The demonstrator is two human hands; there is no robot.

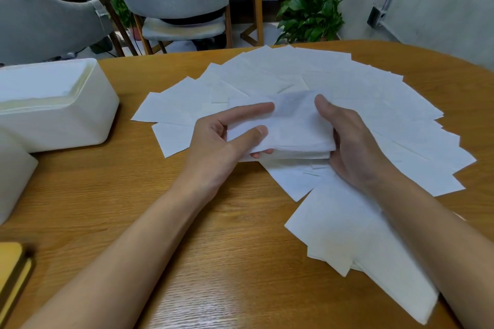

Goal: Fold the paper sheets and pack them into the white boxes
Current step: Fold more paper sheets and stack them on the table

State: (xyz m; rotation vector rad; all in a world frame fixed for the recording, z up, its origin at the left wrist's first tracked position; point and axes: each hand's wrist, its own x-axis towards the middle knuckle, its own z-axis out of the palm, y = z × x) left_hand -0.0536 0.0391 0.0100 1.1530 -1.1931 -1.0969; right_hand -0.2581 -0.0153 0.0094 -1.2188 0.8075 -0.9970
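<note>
1. Wooden table (235, 235): paper sheets (361, 93) fanned centre-right, white box (66, 125) far left.
2. Folded sheet (291, 125), centre, pinched at opposite ends by left hand (222, 144) and right hand (352, 149).
3. Probably light, limp; hold by edges.

A wooden table (227, 235) bears fanned paper sheets (347, 83) and white boxes (53, 112).

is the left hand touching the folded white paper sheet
Touching: the head view shows the left hand pinching the folded white paper sheet, thumb on top, fingers beneath.
</note>
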